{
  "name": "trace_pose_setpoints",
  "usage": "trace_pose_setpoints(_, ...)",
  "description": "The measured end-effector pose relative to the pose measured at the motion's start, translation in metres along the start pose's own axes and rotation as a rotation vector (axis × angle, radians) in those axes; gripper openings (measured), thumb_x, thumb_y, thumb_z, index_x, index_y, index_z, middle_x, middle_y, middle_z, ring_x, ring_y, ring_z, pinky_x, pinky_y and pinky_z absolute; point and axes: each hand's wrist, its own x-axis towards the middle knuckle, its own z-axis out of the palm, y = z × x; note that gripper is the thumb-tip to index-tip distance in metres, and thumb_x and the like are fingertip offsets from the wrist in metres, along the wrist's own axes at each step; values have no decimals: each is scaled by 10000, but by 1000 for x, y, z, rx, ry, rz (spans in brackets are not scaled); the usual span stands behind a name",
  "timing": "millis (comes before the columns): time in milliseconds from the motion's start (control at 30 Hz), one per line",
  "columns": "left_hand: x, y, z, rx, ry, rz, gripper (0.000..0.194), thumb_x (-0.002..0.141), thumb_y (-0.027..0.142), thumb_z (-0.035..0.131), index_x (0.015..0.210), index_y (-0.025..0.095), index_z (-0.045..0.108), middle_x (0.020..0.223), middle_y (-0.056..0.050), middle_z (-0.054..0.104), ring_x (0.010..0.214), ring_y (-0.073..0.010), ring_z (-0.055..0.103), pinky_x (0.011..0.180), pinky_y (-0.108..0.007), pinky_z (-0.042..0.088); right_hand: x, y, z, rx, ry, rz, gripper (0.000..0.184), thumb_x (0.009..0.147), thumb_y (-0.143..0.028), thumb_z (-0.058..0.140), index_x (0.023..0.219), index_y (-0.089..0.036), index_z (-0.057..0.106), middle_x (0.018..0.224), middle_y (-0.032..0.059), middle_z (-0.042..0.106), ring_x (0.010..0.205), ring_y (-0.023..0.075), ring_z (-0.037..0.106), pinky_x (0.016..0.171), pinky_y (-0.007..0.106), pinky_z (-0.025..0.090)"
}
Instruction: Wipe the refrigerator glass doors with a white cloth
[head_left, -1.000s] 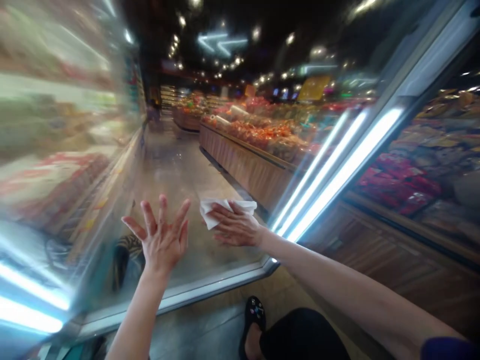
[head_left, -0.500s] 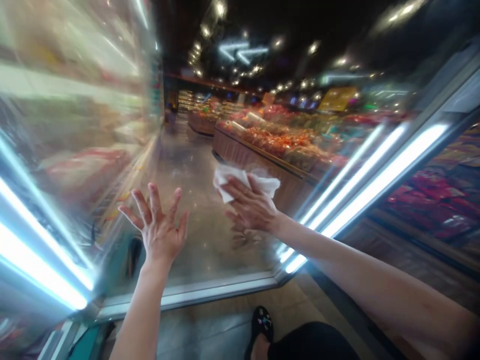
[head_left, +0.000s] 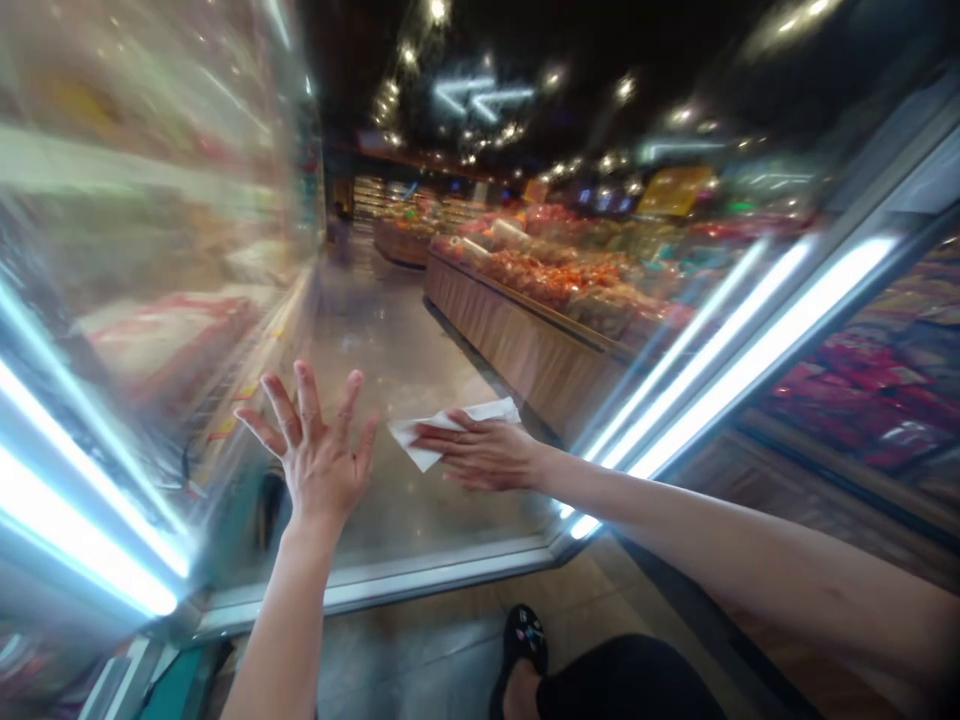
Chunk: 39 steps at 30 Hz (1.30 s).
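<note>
An open glass fridge door stands in front of me, with the shop aisle showing through it. My left hand lies flat against the pane, fingers spread wide. My right hand presses a white paper towel flat on the glass to the right of it, fingers stretched out over the towel. The towel's edges stick out past my fingertips on the left and top.
The door's metal bottom rail runs low across the view. Bright light strips edge the fridge frame on the right and another strip glows at the lower left. Wooden produce stands line the aisle. My black shoe is on the tiled floor.
My right hand has slid the towel down and to the left on the glass, after going up and right half a second before. The left hand has stayed flat in place.
</note>
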Motion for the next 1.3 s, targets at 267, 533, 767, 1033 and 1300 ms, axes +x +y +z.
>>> trace_pose_setpoints(267,3,-20,-14,-2,57,10,677,957,398,640,1577,442,371,1762,-11,39,1616,-380,-92,1254,-776,-105,28,-3,-5,-17,67,172,506,1053,-440,481,1455,-148,577,1685,60,393,1624,207,211,1362,485,149)
trace_pose_setpoints(533,4,-39,-35,15,91,-20,738,972,360,611,1611,447,251,1758,31,-19,1611,-342,-144,1256,-728,-170,51,-21,5,-3,91,205,463,1049,-489,499,1280,-135,689,1680,69,400,1635,192,151,1363,457,1)
trace_pose_setpoints(767,-5,-59,-42,7,58,-86,663,981,379,590,1598,383,348,1766,-7,53,1607,-328,-158,1277,-729,-85,88,-43,19,-17,136,121,546,1023,-452,534,1440,-102,584,1707,54,350,1633,164,-65,1356,418,-53)
trace_pose_setpoints(1033,-17,-87,-48,77,95,-62,684,988,366,579,1619,367,312,1774,-33,48,1594,-301,-204,1305,-697,-22,112,-59,35,34,84,-129,660,967,-421,607,1496,-35,519,1704,88,357,1638,178,-52,1359,375,-46)
trace_pose_setpoints(1300,-19,-97,-56,95,122,-122,624,1008,349,535,1606,350,358,1771,-12,2,1626,-298,-96,1325,-638,-22,139,-39,13,26,110,-83,647,1027,-497,491,1515,-72,501,1710,73,345,1631,161,-55,1356,396,-46)
